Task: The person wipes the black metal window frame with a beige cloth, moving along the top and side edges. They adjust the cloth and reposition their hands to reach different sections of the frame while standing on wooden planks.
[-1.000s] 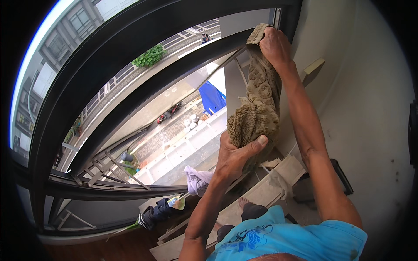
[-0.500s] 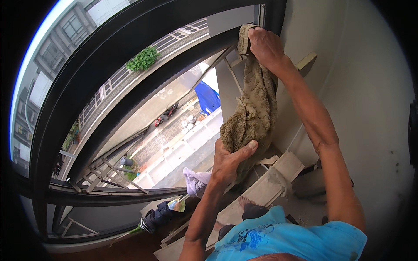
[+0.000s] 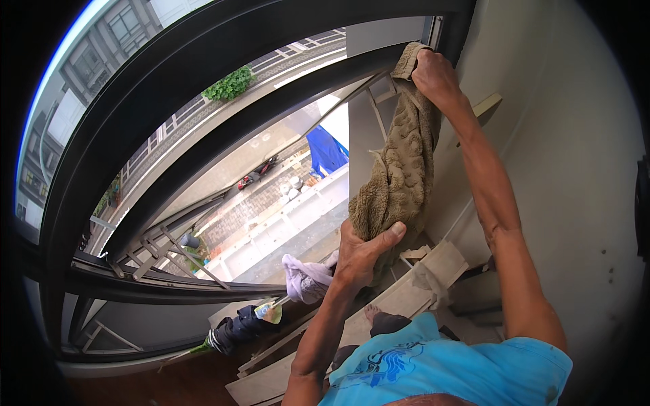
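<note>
In the head view, a long, fluffy, brown-green cloth towel [image 3: 401, 159] slants from the upper right down to the middle of the frame. At the upper right, the right hand [image 3: 435, 76] has its fingers curled tight around the towel's top end. Near the middle, the left hand [image 3: 362, 256] grips the lower part, thumb on top, the other fingers mostly hidden. A big black window frame [image 3: 271, 30] curves across the upper left. A pale purple cloth [image 3: 305, 279] sits just below the middle.

Most fingertips of both hands [image 3: 363, 255] [image 3: 437, 76] are hidden, the left's behind the brown towel [image 3: 404, 157].
</note>
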`<state>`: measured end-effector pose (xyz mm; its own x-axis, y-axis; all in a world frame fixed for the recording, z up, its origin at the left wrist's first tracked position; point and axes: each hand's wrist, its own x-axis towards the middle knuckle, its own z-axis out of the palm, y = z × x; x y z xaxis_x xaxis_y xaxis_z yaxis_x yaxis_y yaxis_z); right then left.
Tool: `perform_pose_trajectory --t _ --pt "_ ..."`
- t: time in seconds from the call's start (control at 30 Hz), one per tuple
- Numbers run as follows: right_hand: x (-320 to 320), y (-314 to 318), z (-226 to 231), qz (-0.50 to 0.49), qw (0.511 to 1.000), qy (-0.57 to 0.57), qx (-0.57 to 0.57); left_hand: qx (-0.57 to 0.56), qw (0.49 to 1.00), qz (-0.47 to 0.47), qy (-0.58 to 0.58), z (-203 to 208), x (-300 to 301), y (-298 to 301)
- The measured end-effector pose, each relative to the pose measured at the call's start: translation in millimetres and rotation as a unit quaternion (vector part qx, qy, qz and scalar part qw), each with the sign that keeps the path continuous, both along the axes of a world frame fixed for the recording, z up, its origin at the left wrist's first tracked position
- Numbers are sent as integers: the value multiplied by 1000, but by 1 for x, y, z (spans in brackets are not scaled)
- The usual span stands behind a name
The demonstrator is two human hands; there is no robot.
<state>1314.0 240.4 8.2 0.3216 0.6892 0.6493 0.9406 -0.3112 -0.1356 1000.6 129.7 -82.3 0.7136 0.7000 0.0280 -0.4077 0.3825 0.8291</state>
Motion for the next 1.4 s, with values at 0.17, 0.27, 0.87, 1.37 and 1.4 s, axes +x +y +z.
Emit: perform_pose_trajectory --t 0.17,0.27,0.87,1.37,1.4 --pt "12 9 -17 -3 995 -6 97 20 1000 20 -6 -1 -7 4" --pt "21 16 -1 36 991 38 126 21 1000 10 6 9 -4 10" --pt "-52 -4 -20 191 974 -89 80 -23 999 29 28 -3 -5 -9" --pt "14 -14 -32 44 989 134 45 -13 998 46 45 2 -18 -9" --pt "19 -19 -46 82 972 215 37 -18 998 45 38 1 -22 -9"
